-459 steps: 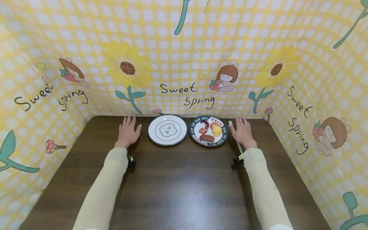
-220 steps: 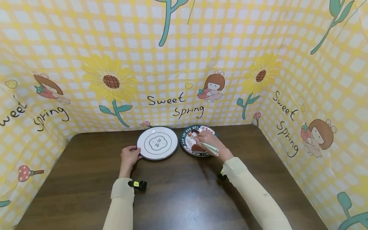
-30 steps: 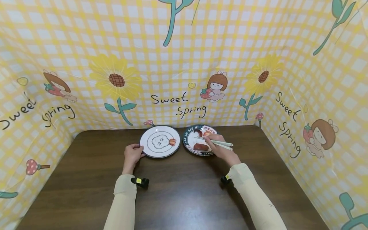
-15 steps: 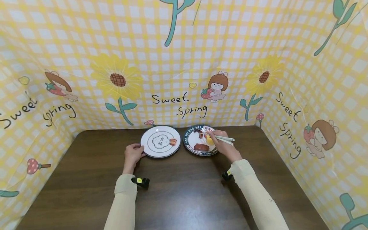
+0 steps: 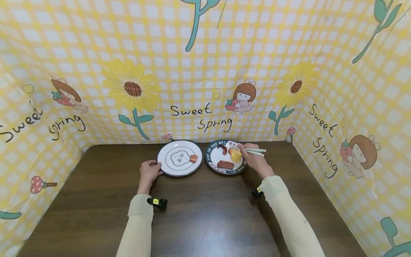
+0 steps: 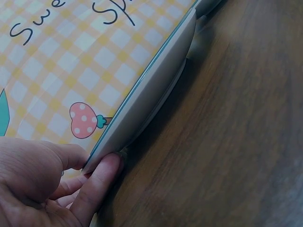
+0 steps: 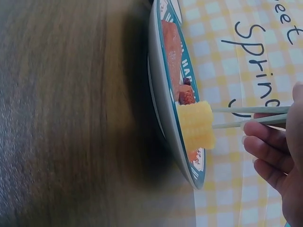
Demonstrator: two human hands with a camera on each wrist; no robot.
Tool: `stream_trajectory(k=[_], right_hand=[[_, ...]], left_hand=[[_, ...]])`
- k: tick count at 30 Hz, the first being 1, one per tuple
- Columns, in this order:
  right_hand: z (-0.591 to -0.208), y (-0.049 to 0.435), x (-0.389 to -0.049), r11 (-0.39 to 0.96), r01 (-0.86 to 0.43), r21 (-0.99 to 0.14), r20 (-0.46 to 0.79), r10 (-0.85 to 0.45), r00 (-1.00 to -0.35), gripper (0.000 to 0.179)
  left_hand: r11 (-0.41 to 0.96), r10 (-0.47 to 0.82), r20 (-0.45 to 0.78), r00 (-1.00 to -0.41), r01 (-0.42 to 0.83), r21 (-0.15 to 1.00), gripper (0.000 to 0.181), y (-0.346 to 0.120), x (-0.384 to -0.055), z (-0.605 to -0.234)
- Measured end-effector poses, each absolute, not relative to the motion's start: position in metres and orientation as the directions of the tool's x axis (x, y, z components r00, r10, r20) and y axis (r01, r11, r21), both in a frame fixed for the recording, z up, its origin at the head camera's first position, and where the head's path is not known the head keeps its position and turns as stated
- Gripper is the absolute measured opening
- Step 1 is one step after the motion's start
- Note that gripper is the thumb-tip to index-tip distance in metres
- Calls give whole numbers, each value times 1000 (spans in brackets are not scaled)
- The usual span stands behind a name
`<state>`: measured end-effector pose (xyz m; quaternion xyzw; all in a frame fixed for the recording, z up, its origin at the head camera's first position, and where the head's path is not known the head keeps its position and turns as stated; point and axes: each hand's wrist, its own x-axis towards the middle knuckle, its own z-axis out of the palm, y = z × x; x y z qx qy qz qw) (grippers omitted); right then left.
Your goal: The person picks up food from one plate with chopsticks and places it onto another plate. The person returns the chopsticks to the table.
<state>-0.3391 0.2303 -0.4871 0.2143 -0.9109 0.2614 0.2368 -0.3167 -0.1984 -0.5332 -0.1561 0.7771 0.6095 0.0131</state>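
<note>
My left hand pinches the left rim of a white plate, thumb on top and fingers beneath. A small striped piece of bacon lies on that plate's right side. In my right hand is a pair of pale green chopsticks, over the right edge of a dark-rimmed plate. Their tips meet the far side of a yellow corn piece in the right wrist view. Also on this plate are a brown meat slab, a curved reddish-brown piece and an orange piece, partly hidden behind the corn.
Both plates stand side by side at the far edge of a dark wooden table. A yellow checked cloth rises right behind them and along both sides. Each wrist wears a black camera mount.
Within the last second my right hand has shifted right with the chopsticks, uncovering the corn. Since the oldest frame, I have picked up the chopsticks and the bacon has moved to the white plate.
</note>
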Motion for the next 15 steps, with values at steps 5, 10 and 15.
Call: stream_trajectory(k=[5,10,15], right_hand=[[-486,228,-338,747,-517,-417,520,-271,-810,43],[-486,224,-338,732,-528,-431,495,-298,-816,44],[-486,221,-340,752,-521,-404,478,-312,-821,47]], left_hand=[[204,-232,-192,-953,-241,949,46,-199,-317,-534],[205,-230,-198,-953,-246,947,47,-199,-317,-533],[206,-229,-206,-951,-255,945,48,-199,-317,-532]])
